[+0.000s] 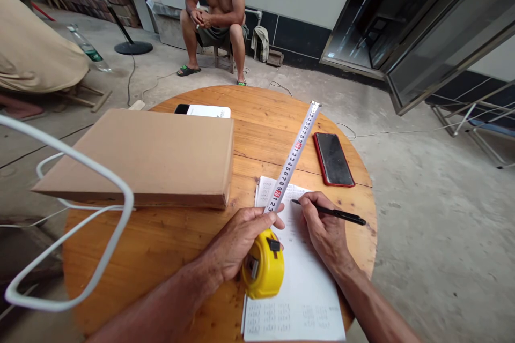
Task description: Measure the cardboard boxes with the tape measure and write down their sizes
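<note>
My left hand [245,236] grips a yellow tape measure [263,265], thumb and fingers closed round the blade near its mouth. The white blade [290,163] is pulled out and points away over the round table, its hooked end near the far right edge. In my right hand [324,225] is a black pen [341,214], pinched with its tip to the left, close to the paper. Under both hands lies a stack of white paper sheets [306,289] with rows of faint handwriting. Too small to read is what the writing says.
On the wooden table [161,246] rest a cardboard box [153,155], a white box-like item [209,111] behind it, and a red-cased phone [333,158]. A white bent tube [124,193] crosses the left foreground. Beyond the table a person [217,10] sits on a stool.
</note>
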The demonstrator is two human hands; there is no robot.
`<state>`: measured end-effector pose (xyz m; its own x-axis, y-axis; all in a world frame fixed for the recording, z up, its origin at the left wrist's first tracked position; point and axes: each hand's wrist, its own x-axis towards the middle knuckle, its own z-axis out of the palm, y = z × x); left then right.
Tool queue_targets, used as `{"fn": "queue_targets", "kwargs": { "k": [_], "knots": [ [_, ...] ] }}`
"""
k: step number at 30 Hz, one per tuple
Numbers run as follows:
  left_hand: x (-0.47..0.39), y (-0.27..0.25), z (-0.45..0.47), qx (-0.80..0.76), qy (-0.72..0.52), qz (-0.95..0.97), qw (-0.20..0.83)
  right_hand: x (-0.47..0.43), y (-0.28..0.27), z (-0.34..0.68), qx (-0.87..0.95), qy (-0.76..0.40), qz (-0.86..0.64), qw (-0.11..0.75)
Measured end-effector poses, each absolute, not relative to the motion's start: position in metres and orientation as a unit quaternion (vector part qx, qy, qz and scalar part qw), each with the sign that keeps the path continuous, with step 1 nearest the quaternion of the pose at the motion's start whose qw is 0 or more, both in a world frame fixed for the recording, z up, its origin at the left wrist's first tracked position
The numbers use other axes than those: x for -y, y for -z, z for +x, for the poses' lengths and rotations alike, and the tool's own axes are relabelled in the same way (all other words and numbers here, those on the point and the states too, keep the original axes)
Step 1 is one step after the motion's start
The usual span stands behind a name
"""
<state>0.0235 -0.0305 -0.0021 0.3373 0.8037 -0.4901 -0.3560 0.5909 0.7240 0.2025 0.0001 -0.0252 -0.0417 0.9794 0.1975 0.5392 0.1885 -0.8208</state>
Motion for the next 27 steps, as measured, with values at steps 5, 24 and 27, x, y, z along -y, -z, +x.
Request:
{"fn": "queue_targets", "kwargs": {
  "k": [5,24,27],
  "knots": [
    [0.0299,0.0018,0.0238,-0.441,-0.371,0.252,0.777,0.0000,0.0263,0.2031,0.665,-0.285,-0.570,0.389],
    [0.0302,0.0006,0.0240,-0.441,-0.372,0.248,0.778,-0.0005,0.0259,0.2015,0.699,-0.243,-0.554,0.381],
    [0.0300,0.0001,0.0244,-0.445,-0.371,0.245,0.777,-0.0004,0.0254,0.2014,0.703,-0.240,-0.553,0.378]
  ]
}}
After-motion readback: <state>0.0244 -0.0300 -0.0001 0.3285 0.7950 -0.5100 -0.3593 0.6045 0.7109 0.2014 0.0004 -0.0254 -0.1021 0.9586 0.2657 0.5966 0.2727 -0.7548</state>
